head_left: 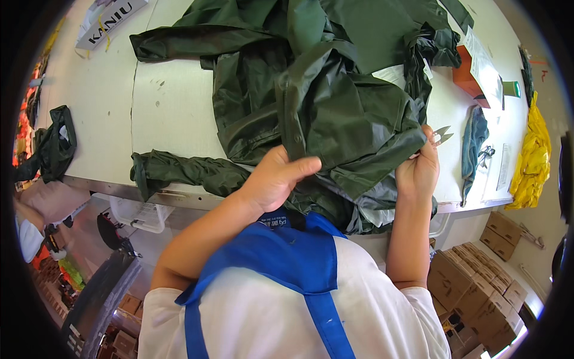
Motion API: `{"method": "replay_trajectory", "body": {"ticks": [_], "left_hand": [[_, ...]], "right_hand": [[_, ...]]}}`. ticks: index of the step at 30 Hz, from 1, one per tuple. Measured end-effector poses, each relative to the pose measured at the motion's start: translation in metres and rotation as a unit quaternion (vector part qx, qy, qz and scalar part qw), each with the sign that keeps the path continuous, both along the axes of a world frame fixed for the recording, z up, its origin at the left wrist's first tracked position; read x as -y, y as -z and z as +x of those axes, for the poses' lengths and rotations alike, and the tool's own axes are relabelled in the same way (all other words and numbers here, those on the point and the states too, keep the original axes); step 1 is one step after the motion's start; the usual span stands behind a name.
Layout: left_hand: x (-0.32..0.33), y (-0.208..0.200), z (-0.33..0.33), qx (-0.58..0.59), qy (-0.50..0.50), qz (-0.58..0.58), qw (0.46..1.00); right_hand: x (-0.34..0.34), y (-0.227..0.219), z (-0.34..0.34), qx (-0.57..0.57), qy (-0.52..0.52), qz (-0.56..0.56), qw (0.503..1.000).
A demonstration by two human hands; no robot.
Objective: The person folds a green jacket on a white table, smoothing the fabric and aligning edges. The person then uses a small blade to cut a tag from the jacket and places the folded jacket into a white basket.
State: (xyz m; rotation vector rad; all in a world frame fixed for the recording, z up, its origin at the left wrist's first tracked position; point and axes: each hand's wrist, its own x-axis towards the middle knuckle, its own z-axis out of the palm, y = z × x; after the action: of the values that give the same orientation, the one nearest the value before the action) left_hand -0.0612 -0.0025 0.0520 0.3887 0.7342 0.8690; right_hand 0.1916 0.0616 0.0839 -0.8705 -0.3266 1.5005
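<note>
A dark green raincoat [359,113] with a shiny, rubbery surface lies bunched on the table in front of me. My left hand [280,179] grips its snap-studded front edge [291,113], fingers tucked behind the cloth and thumb stretched out to the right. At the coat's right corner is my right hand [418,164], closed around small thread snips [441,135] whose blades point away to the right. The same hand touches the coat's edge; the fingertips are partly hidden. A crumpled sleeve [185,170] trails left along the table's front edge.
More green garments [239,24] cover the far part of the white table [173,107]. On the right are an orange-and-white box [478,69], a blue-grey cloth [474,143] and a yellow garment [532,161] hanging over the edge. Cardboard boxes [472,281] are stacked below right. Another person's arm [30,218] shows far left.
</note>
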Motion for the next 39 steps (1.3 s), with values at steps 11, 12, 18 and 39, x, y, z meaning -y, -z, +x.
{"method": "replay_trajectory", "body": {"ticks": [11,12,18,39], "left_hand": [[-0.011,-0.055,-0.006,0.047,-0.102,0.019,0.994],[-0.009,-0.052,-0.006,0.029,-0.101,0.034,0.994],[-0.009,-0.055,-0.004,-0.04,-0.116,0.087,0.989],[-0.014,-0.065,-0.005,-0.206,-0.074,0.181,0.959]], "right_hand": [[0.01,0.008,0.02,0.258,-0.103,-0.006,0.961],[0.009,0.004,0.023,0.282,-0.135,-0.011,0.95],[-0.013,-0.057,0.006,0.657,-0.027,0.129,0.742],[-0.005,-0.074,-0.071,0.525,-0.379,0.279,0.709]]}}
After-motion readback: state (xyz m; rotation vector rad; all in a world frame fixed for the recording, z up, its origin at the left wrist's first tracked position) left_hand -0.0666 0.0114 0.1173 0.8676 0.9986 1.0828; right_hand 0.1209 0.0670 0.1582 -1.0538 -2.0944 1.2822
